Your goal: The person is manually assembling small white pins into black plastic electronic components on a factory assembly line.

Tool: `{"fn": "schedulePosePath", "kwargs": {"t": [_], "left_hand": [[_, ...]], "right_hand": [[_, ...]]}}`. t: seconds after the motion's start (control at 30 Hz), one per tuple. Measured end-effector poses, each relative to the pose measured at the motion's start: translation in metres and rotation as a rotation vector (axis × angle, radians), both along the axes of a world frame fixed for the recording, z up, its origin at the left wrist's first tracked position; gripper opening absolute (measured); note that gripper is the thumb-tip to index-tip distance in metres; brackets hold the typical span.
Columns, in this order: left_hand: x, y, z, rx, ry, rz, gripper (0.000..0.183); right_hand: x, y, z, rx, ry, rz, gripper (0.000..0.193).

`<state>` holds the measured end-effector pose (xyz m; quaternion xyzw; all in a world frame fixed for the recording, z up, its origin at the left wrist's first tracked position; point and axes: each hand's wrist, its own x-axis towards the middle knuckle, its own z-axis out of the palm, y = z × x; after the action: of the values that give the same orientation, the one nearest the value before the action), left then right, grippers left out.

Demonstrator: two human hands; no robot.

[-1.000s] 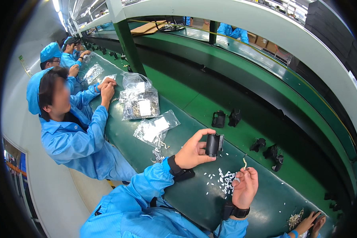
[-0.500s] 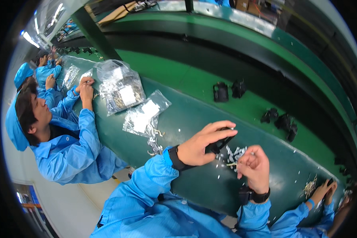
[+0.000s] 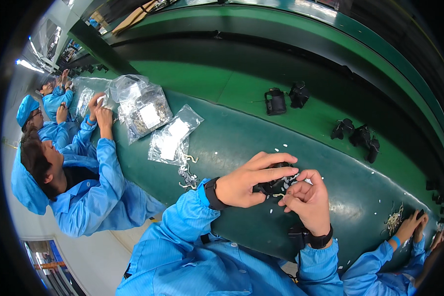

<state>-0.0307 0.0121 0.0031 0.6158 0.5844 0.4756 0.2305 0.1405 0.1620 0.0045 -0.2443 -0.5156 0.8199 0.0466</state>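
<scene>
My left hand (image 3: 242, 184) is curled around a black plastic part (image 3: 264, 189), its thumb below and its fingers over the top. Much of that part is hidden by the hand. Close beside it on the right, my right hand (image 3: 309, 201) pinches a short cream-coloured wire (image 3: 278, 195) between thumb and index finger. The wire's free end points at the black part; I cannot tell whether they touch. Small white pieces (image 3: 285, 146) lie scattered on the dark green table (image 3: 232, 148) around and beneath my hands.
Clear plastic bags (image 3: 182, 118) with small parts lie left, near loose wires (image 3: 186, 176). Black housings (image 3: 276, 102) stand on the green belt (image 3: 207, 81) beyond. Co-workers in blue (image 3: 91, 185) sit left; another person's hands (image 3: 412, 227) work at right beside a wire pile (image 3: 394, 219).
My right hand has come closer to the black part in my left hand, bringing the wire's end up to it. The whole view has shifted slightly.
</scene>
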Motion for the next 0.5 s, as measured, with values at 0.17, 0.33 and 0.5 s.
{"fn": "schedulePosePath", "kwargs": {"t": [0.17, 0.33, 0.5], "left_hand": [[-0.0007, -0.0013, 0.0028, -0.011, -0.001, 0.015, 0.086], [0.0013, -0.0026, -0.0006, -0.038, -0.025, 0.018, 0.087], [0.0021, -0.0013, -0.0011, -0.010, -0.021, 0.033, 0.087]], "right_hand": [[-0.0010, 0.0011, -0.0019, -0.008, 0.011, -0.003, 0.043], [-0.0004, 0.0055, -0.0058, -0.010, 0.013, -0.002, 0.041], [0.0006, 0.0070, -0.0082, -0.114, 0.117, 0.024, 0.040]]}}
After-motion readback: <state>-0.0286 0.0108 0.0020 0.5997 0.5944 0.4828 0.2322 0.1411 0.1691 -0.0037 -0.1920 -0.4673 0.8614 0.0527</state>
